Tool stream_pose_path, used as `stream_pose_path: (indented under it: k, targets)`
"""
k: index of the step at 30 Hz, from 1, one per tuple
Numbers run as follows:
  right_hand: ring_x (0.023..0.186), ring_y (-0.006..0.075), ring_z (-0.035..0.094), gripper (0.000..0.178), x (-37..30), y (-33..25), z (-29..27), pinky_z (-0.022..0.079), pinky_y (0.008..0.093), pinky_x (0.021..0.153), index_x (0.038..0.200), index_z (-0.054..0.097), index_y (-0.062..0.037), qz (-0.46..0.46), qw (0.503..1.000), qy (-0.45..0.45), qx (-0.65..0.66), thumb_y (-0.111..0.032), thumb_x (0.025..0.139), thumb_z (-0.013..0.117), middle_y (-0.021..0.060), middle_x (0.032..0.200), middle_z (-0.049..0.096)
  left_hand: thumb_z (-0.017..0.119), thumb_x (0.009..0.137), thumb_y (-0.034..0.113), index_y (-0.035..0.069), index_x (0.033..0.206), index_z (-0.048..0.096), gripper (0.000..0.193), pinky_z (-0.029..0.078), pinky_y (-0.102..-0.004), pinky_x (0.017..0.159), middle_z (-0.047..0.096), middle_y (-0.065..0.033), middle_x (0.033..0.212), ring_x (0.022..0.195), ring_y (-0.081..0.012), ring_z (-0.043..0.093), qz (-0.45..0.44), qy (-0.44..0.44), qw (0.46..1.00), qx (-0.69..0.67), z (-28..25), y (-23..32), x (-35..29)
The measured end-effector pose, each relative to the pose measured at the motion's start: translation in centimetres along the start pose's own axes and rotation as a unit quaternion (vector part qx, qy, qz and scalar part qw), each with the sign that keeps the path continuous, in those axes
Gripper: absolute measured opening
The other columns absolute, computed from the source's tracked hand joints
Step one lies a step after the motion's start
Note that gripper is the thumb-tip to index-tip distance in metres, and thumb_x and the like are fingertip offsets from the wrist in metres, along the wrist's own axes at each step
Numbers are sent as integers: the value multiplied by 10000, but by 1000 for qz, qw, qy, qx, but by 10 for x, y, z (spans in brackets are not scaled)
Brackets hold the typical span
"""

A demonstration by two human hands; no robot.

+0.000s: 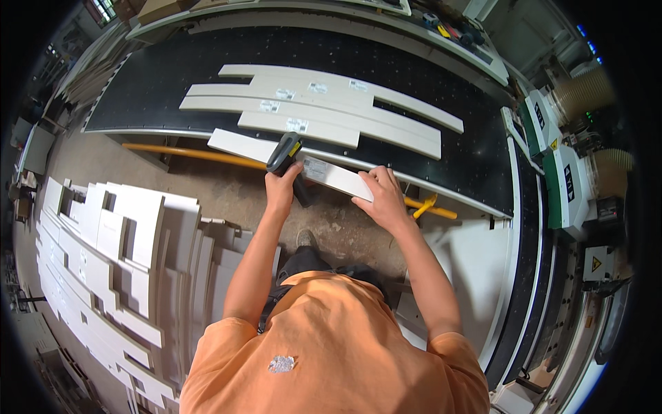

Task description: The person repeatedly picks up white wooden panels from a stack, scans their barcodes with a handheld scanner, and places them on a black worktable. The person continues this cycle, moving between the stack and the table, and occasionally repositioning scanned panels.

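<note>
My left hand (281, 188) closed round dark handheld scanner (283, 155), over labelled white strip (341, 181); my right hand (383, 196) clamped on strip's right end.

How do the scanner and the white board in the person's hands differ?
The scanner is mostly dark grey, while the board is white. The scanner is compact with a handle; the board is a long, flat strip. The left hand holds the scanner, whereas the right hand grips the board near its right end. Both are held.
</note>
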State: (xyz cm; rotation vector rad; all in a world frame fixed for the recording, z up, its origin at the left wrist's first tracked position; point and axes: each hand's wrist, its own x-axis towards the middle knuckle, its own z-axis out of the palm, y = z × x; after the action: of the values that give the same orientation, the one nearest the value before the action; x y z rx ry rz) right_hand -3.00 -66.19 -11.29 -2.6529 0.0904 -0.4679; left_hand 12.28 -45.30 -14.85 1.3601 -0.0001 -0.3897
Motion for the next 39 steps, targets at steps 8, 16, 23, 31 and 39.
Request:
stream_pose_path:
  k: [8,16,23,31,39]
  targets:
    - [1136,321,529,481,91,42,25,438,436,986,1158,674,-26,-79,996,12,-32,-258,768,831,130,1188,567,743,877,354,31,914,717,326,271,-293,397,547,20,633,430,-91,422,-35,4,995,89,0,1,85]
    - [1354,323,426,603,255,134,46,356,443,1144,1380,573,0,74,993,-24,-83,-350,914,727,152,1454,494,727,908,354,-28,1025,681,402,459,-287,596,690,-80,862,725,-146,672,-175,-66,970,154,12,50,103]
    - [1279,333,491,536,276,206,44,408,442,1091,1306,614,-45,2,999,-32,2,-321,877,780,121,1392,561,706,937,320,-73,1186,631,470,614,-298,619,702,-143,966,720,-193,737,-172,-56,981,69,52,33,116]
    - [1293,340,483,495,289,286,13,403,441,1103,1344,592,-37,-13,998,-65,-4,-186,895,738,104,1423,552,784,871,286,-53,1034,718,382,578,-327,575,678,-89,847,672,-186,669,-136,-76,988,-20,131,-7,139]
    - [1319,368,468,570,298,286,9,372,470,1121,1396,531,-2,-48,994,-30,-90,-238,915,728,156,1448,514,771,906,321,-24,1064,709,384,553,-283,596,693,-76,872,652,-162,690,-124,-153,979,-52,118,10,116]
